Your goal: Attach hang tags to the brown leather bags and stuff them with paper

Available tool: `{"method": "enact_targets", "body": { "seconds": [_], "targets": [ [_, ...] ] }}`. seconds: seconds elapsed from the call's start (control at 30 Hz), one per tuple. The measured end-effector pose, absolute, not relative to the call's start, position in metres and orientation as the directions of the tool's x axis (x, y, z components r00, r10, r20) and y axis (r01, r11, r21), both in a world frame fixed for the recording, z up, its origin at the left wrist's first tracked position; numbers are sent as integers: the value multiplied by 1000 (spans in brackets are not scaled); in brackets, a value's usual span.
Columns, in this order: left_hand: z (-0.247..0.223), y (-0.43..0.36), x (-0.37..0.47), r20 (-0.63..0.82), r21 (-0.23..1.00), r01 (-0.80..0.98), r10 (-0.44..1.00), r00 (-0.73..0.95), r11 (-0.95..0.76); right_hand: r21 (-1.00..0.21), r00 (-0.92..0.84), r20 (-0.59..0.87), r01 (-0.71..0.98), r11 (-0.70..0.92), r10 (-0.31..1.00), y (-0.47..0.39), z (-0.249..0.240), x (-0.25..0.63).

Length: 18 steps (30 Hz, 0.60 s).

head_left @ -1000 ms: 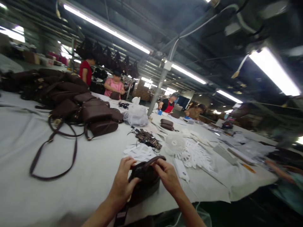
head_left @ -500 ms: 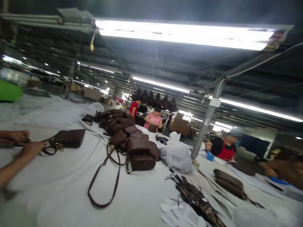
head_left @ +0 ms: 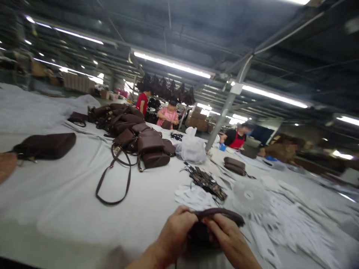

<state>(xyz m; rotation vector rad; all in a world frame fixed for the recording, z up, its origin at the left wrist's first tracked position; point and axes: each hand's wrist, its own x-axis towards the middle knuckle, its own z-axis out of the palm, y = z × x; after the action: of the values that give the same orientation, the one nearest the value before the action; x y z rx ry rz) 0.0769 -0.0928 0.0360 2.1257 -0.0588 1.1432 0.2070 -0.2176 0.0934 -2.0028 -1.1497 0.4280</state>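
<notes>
At the table's near edge, my left hand (head_left: 177, 228) is closed on the edge of a dark brown handbag (head_left: 228, 213). My right hand (head_left: 226, 232) grips the same bag from the other side, fingers bent at its opening. The bag's lower part is dark and partly covered by my hands. Just beyond it lie white tags (head_left: 195, 197) and a bundle of black and tan strap-like tags (head_left: 206, 180). Right of the bag are a white card (head_left: 265, 243) and a spread of white tags (head_left: 303, 228).
A pile of brown handbags (head_left: 151, 144) covers the table's middle, one strap (head_left: 113, 201) looping forward. A co-worker's hand (head_left: 7, 164) is beside another bag (head_left: 49, 145) at left. A plastic bag (head_left: 192, 147) stands near a slanted post (head_left: 224, 112). Other people work beyond.
The view has tilted down and swung right. My two hands and the bag they hold have come into view at the bottom. The co-worker's hands at left have mostly left the picture.
</notes>
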Motion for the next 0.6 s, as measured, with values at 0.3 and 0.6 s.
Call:
{"method": "enact_targets", "body": {
  "seconds": [0.3,0.6],
  "targets": [
    [31,-87,62,766,613,-410,382,517,-675,-922,505,-55,305,-237,861,-207,101,195],
    [50,-78,66,493,862,-379,383,781,-336,-830,518,73,506,-236,852,-196,101,186]
  ]
}}
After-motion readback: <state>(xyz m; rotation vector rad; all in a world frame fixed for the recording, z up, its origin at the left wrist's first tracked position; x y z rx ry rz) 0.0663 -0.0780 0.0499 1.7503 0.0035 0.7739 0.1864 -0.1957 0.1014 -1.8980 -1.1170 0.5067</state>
